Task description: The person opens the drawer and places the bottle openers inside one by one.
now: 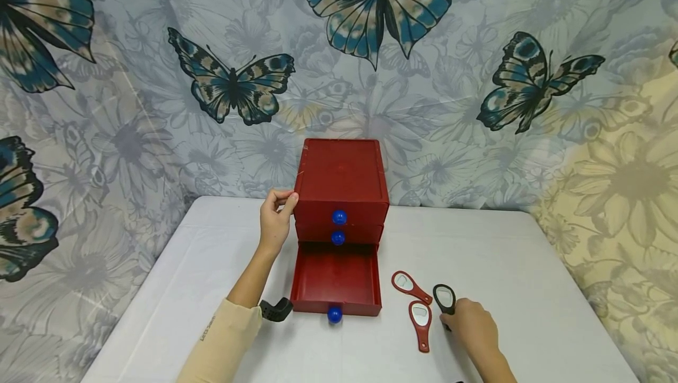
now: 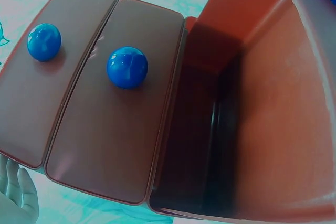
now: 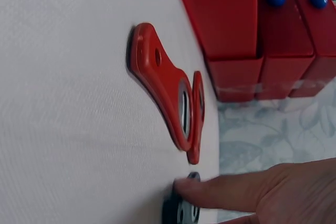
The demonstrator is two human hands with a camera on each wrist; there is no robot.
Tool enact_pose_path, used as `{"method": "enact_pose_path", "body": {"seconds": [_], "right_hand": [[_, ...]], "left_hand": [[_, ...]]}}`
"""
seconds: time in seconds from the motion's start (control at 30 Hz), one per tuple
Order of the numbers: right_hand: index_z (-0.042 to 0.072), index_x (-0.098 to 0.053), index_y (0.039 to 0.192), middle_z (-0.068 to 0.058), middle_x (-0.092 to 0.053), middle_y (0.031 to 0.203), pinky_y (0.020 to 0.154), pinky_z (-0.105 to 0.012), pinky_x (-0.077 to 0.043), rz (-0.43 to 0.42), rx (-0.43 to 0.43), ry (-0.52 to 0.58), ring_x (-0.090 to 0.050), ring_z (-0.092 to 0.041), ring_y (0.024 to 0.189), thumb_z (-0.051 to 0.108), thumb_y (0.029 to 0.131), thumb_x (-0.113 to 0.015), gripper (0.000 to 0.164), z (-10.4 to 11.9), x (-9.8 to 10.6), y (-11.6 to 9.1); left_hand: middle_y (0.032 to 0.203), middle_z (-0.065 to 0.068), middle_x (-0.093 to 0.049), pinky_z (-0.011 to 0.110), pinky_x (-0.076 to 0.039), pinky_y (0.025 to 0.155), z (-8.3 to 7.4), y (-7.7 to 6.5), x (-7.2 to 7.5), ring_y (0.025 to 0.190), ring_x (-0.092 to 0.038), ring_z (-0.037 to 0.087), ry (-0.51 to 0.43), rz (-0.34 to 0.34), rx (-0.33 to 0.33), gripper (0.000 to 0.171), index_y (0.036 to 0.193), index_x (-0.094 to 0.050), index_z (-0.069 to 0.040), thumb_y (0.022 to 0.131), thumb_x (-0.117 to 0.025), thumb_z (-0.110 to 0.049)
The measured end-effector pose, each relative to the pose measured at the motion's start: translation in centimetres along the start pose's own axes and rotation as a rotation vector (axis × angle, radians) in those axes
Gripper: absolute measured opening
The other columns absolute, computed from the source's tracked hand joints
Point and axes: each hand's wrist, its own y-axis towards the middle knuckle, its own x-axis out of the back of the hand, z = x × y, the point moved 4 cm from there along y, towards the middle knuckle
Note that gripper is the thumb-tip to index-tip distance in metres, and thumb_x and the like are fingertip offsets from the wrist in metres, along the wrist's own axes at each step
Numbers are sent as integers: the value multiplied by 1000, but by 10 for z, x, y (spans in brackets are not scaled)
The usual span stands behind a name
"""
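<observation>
A red drawer cabinet point(image 1: 341, 170) with blue ball knobs stands on the table. Its bottom drawer point(image 1: 336, 277) is pulled out and empty; the two above are closed. My left hand point(image 1: 275, 221) rests against the cabinet's upper left side, its fingers showing at the lower left of the left wrist view. To the right of the drawer, my right hand point(image 1: 474, 327) holds a black bottle opener point(image 1: 444, 296) by its handle, thumb on top in the right wrist view. Two red bottle openers lie beside it, one angled point(image 1: 420, 293) and one nearer me point(image 1: 422, 336).
A white cloth covers the table point(image 1: 524, 289). Behind it hangs a butterfly-patterned fabric point(image 1: 233, 153). A black strap piece point(image 1: 276, 310) on my left wrist is close to the open drawer's front left corner.
</observation>
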Motion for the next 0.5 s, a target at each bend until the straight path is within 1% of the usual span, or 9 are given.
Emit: {"method": "enact_pose_path", "body": {"seconds": [0.07, 0.17, 0.33, 0.5], "right_hand": [[1, -55, 61, -6, -54, 54, 45, -33, -36, -1, -1, 8, -48, -21, 52, 11, 77, -72, 25, -1, 1, 1], [-2, -58, 64, -8, -56, 55, 45, -34, -38, -8, 5, 7, -50, -22, 52, 6, 75, -69, 18, -1, 3, 3], [-3, -59, 66, -9, -57, 60, 48, -34, -39, -22, 29, 19, -50, -21, 55, 4, 73, -70, 16, 0, 3, 5], [-6, -61, 68, -10, -59, 63, 52, -36, -43, -36, 40, 48, -52, -21, 59, 1, 72, -71, 12, 1, 2, 8]], "left_hand": [[89, -14, -60, 17, -50, 73, 0, 0, 0, 82, -57, -2, -1, 2, 0, 21, 105, -56, 14, 95, -60, -4], [89, -14, -60, 17, -51, 73, 1, 0, 0, 82, -57, -2, -3, 4, -5, 21, 104, -56, 14, 95, -59, -4], [91, -13, -60, 17, -51, 73, 1, 0, 0, 83, -57, -2, -6, 10, -7, 21, 105, -56, 14, 95, -59, -4], [91, -13, -60, 16, -51, 73, 1, 0, 0, 83, -57, -2, -10, 6, -10, 21, 105, -56, 14, 95, -60, -4]]}}
